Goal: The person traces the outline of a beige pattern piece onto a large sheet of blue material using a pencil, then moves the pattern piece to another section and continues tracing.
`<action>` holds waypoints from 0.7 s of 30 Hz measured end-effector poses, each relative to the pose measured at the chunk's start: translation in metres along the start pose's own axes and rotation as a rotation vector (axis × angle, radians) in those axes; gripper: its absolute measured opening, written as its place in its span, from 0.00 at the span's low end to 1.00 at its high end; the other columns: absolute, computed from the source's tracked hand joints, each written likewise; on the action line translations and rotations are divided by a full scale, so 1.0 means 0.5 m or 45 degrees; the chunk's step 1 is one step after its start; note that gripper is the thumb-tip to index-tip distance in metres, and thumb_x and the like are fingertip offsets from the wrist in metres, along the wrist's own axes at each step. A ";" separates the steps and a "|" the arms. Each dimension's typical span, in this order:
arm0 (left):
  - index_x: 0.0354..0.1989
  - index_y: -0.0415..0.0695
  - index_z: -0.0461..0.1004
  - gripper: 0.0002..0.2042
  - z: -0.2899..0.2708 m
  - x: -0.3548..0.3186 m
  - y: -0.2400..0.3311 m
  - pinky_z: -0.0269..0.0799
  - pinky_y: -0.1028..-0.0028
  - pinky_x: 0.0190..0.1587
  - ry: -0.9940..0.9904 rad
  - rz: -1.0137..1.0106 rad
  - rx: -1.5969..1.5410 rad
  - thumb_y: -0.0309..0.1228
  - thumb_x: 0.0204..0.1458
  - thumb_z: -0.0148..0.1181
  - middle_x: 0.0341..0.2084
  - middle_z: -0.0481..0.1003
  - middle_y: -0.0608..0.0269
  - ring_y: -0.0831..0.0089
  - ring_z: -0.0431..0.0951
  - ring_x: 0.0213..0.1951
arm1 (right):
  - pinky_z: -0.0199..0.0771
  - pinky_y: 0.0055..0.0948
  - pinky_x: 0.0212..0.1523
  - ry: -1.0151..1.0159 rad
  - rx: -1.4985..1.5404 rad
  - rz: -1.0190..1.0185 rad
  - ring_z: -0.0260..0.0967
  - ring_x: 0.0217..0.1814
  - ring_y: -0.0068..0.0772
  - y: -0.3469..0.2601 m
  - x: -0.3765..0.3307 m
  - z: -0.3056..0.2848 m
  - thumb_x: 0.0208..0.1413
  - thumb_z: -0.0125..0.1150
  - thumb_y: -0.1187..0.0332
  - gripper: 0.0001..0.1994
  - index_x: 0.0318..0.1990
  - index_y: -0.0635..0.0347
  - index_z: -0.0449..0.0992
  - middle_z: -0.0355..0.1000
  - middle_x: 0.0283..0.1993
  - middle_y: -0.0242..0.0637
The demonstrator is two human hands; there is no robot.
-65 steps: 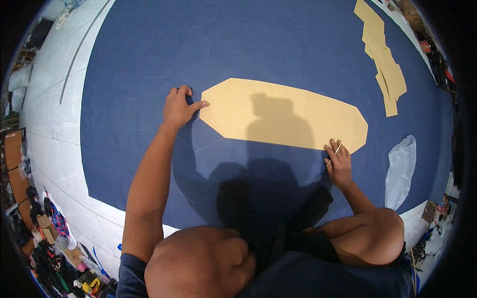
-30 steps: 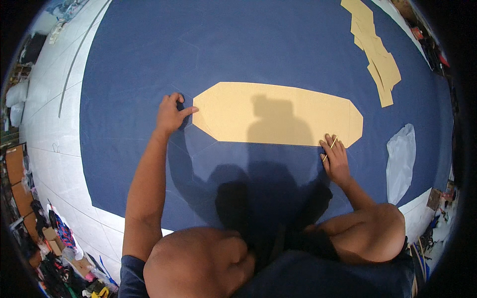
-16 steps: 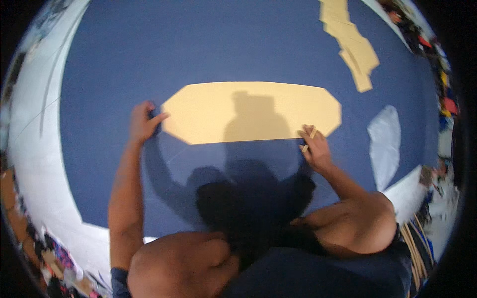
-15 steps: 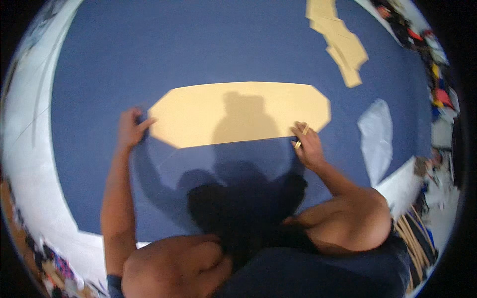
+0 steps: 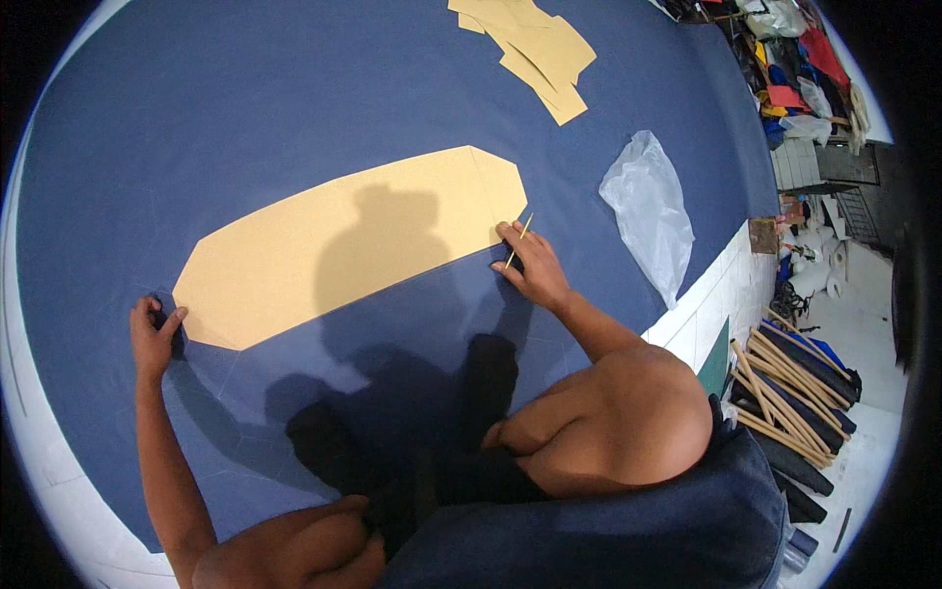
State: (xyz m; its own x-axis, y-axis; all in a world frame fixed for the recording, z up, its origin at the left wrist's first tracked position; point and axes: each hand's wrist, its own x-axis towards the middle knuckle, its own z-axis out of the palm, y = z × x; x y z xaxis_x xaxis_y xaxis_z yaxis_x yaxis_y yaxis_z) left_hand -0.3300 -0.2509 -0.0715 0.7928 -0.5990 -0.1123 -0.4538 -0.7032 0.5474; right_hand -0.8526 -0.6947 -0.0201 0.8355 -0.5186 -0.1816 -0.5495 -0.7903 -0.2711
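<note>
A long tan card pattern (image 5: 294, 231) with cut-off corners lies flat on dark blue cloth (image 5: 128, 157), slanting up to the right. At its lower left end, the thumb of my left hand (image 5: 154, 337) touches the edge; the other fingers are bent, apart from the thumb, over the cloth. My right hand (image 5: 535, 267) rests at the pattern's lower right edge, fingertips on the card and thumb beside it. Between those fingers is a thin yellow stick (image 5: 520, 239), pencil-like; its exact kind is unclear. My shadow covers the card's middle.
Several smaller tan card pieces (image 5: 549, 59) lie overlapped at the far side. A crumpled clear plastic bag (image 5: 653, 211) is on the cloth to the right. Beyond the white table edge (image 5: 702, 285) are wooden rods (image 5: 785, 378), dark rolls and a heap of coloured scraps (image 5: 785, 93).
My view has turned to the right, so the cloth and everything on it appear shifted left and tilted. Both hands keep their places along the card pattern.
</note>
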 end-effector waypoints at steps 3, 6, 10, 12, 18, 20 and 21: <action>0.40 0.40 0.70 0.23 0.001 0.002 -0.001 0.66 0.66 0.43 -0.015 -0.014 0.000 0.39 0.46 0.77 0.35 0.67 0.60 0.65 0.65 0.36 | 0.52 0.50 0.75 0.020 0.029 0.013 0.52 0.79 0.49 0.003 0.002 0.003 0.60 0.67 0.54 0.34 0.70 0.57 0.64 0.64 0.72 0.46; 0.39 0.40 0.69 0.23 -0.006 0.000 -0.004 0.65 0.67 0.43 -0.026 -0.017 0.001 0.39 0.46 0.77 0.34 0.66 0.61 0.66 0.64 0.36 | 0.52 0.50 0.75 0.033 0.055 0.012 0.53 0.78 0.50 0.003 0.000 0.008 0.60 0.67 0.54 0.34 0.69 0.57 0.64 0.64 0.71 0.46; 0.39 0.40 0.69 0.23 -0.011 0.003 0.000 0.64 0.67 0.43 -0.053 -0.002 0.034 0.40 0.46 0.77 0.33 0.65 0.61 0.66 0.63 0.36 | 0.53 0.51 0.75 0.029 0.047 0.029 0.54 0.77 0.53 0.005 -0.001 0.011 0.59 0.68 0.53 0.34 0.69 0.57 0.65 0.65 0.70 0.47; 0.39 0.40 0.69 0.23 -0.011 0.004 -0.001 0.64 0.67 0.43 -0.058 -0.016 0.021 0.40 0.46 0.77 0.33 0.65 0.61 0.66 0.63 0.36 | 0.51 0.50 0.76 0.035 0.110 0.038 0.52 0.79 0.51 0.007 -0.001 0.011 0.58 0.68 0.53 0.35 0.69 0.57 0.65 0.64 0.72 0.46; 0.39 0.40 0.70 0.23 -0.003 0.007 0.005 0.65 0.67 0.43 -0.064 -0.012 0.020 0.41 0.46 0.77 0.33 0.65 0.61 0.66 0.64 0.36 | 0.49 0.48 0.78 0.012 0.095 0.090 0.50 0.80 0.51 0.011 -0.006 0.010 0.59 0.68 0.53 0.35 0.69 0.57 0.65 0.63 0.73 0.46; 0.40 0.40 0.70 0.23 0.005 0.008 0.004 0.65 0.66 0.43 -0.070 -0.022 0.008 0.41 0.47 0.77 0.34 0.66 0.61 0.65 0.64 0.37 | 0.49 0.47 0.78 0.007 0.098 0.096 0.50 0.80 0.51 0.016 -0.004 0.007 0.59 0.68 0.54 0.35 0.70 0.57 0.65 0.63 0.73 0.47; 0.40 0.40 0.70 0.23 0.000 0.007 0.001 0.66 0.66 0.43 -0.064 -0.030 0.014 0.41 0.47 0.77 0.34 0.66 0.61 0.65 0.65 0.37 | 0.50 0.47 0.77 0.011 0.106 0.090 0.50 0.80 0.50 0.016 -0.001 0.013 0.58 0.69 0.55 0.35 0.70 0.57 0.65 0.63 0.73 0.47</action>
State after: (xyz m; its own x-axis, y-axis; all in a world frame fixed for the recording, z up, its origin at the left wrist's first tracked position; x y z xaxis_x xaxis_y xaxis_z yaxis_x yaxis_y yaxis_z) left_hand -0.3277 -0.2534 -0.0716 0.7821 -0.6005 -0.1667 -0.4398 -0.7213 0.5350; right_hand -0.8575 -0.6987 -0.0282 0.7946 -0.5750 -0.1946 -0.6048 -0.7222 -0.3355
